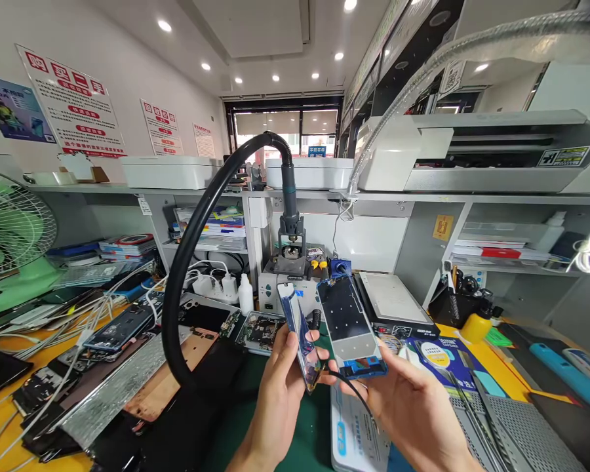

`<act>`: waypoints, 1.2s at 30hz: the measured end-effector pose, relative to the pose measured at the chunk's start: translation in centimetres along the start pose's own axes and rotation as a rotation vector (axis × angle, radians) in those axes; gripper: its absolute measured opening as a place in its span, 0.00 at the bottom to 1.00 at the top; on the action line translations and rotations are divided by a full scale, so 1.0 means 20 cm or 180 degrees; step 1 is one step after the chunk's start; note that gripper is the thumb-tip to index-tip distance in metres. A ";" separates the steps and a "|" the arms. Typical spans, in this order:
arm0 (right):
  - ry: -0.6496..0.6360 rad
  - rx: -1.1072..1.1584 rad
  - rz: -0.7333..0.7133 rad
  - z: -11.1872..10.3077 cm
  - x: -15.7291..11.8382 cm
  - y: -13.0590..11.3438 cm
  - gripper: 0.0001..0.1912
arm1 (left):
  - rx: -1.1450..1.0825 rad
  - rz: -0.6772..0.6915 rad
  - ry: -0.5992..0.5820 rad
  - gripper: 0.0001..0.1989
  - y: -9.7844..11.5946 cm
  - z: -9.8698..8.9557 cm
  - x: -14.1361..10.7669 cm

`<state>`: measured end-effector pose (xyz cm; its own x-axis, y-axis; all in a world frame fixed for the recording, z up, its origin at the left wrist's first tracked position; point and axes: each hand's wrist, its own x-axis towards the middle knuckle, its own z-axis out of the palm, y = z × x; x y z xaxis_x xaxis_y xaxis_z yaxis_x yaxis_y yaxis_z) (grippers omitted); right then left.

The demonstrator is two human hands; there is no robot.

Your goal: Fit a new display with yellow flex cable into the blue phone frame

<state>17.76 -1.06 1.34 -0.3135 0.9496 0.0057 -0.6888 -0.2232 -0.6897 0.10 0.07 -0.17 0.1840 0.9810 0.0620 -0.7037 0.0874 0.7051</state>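
Note:
Pinched in my left hand is a slim glossy phone panel, tilted nearly edge-on. My right hand grips the lower end of a phone frame with a blue rim; its upper face is black and its lower part grey. The two phone parts lean apart at the top, and their lower ends come close together. A thin black cable passes by my right fingers; I cannot tell whether it is attached to either part. Both are above a green mat and a white box.
A thick black hose arches on the left to a hot air nozzle. Phone parts and cables cover the left side. At right are a flat heating plate, tweezers and a yellow bottle.

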 end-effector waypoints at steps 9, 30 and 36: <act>0.0204 -0.0226 0.0014 0.01 -0.02 -0.01 0.18 | 0.0461 0.0382 0.0370 0.15 0.01 0.02 -0.01; 0.0151 -0.0183 -0.0133 -0.02 -0.01 0.01 0.20 | 0.0862 0.1049 0.1118 0.17 0.01 0.00 0.00; 0.0174 -0.0198 -0.0202 -0.04 0.01 0.02 0.20 | 0.0845 0.1235 0.1120 0.17 0.00 -0.02 0.01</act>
<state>17.89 -0.87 0.51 -0.2332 0.9723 0.0125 -0.6636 -0.1498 -0.7329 -0.18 0.34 -0.42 -0.3236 0.9351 0.1447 -0.4699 -0.2916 0.8332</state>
